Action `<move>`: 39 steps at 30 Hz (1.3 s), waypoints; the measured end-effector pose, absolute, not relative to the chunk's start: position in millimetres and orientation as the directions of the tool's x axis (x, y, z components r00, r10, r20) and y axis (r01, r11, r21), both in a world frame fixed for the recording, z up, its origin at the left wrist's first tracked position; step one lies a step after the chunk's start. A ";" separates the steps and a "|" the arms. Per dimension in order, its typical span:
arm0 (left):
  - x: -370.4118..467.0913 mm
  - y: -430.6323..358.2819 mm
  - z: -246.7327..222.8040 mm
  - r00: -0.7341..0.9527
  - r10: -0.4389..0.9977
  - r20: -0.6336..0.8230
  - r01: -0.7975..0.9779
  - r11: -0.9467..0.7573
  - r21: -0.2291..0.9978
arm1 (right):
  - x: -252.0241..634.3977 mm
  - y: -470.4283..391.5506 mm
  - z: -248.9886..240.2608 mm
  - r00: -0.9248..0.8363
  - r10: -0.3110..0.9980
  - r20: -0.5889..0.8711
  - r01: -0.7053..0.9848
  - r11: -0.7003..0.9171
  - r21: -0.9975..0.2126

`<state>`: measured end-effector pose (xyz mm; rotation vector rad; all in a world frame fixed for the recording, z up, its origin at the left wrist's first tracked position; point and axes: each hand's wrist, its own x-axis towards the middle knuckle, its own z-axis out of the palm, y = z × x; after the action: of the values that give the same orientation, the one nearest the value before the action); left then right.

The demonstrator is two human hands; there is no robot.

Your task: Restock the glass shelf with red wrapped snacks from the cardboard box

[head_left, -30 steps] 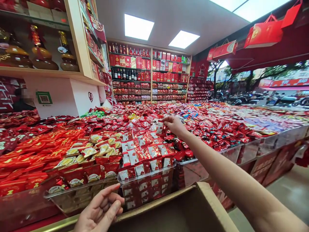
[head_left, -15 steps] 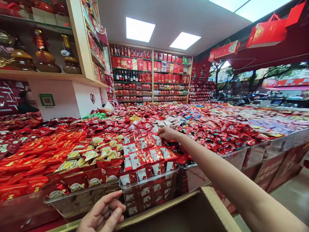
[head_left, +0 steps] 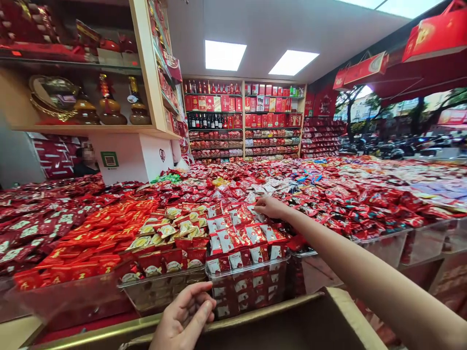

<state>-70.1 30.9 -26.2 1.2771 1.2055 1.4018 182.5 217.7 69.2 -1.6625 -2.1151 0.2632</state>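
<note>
My right hand [head_left: 270,207] reaches over the clear bin [head_left: 248,270] of red-and-white packets [head_left: 235,233], its fingers closed at the bin's back right corner, touching a packet there. Whether it grips that packet is hard to make out. In front of the same bin, my left hand [head_left: 189,316] has its fingers curled but apart, with nothing between them. It is above the near edge of an open cardboard box [head_left: 350,316], whose dark inside shows at the bottom. Red packets with a pale yellow picture [head_left: 153,262] fill the bin to the left.
Bright orange-red packets [head_left: 91,243] and dark red ones lie at the left. More bins of red packets [head_left: 372,209] stretch to the right. A shelf cabinet [head_left: 146,73] overhangs at the upper left, with a person [head_left: 86,160] beyond it. Stocked shelves [head_left: 243,116] line the back.
The view has turned left, so the scene and both hands appear further right. My right hand stays at the same corner of the bin, and my left hand keeps its curled pose.
</note>
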 end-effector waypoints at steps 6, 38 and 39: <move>-72.5 29.3 -25.8 -0.052 0.984 0.171 0.011 -0.170 0.985 | 185.0 216.9 70.1 -0.192 0.964 0.186 0.883 0.253 -0.395; -82.1 35.9 -27.8 0.022 0.994 0.104 0.106 -0.106 0.989 | 173.4 279.7 89.8 0.049 0.966 0.254 0.935 0.045 -0.352; -81.4 35.6 -27.0 0.012 0.994 0.105 0.105 -0.106 0.989 | 170.4 281.7 87.8 0.041 0.967 0.252 0.940 0.048 -0.337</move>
<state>-81.4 35.6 -27.0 1.3695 1.2297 1.2304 170.4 281.7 87.8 -1.9135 -1.9199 0.0869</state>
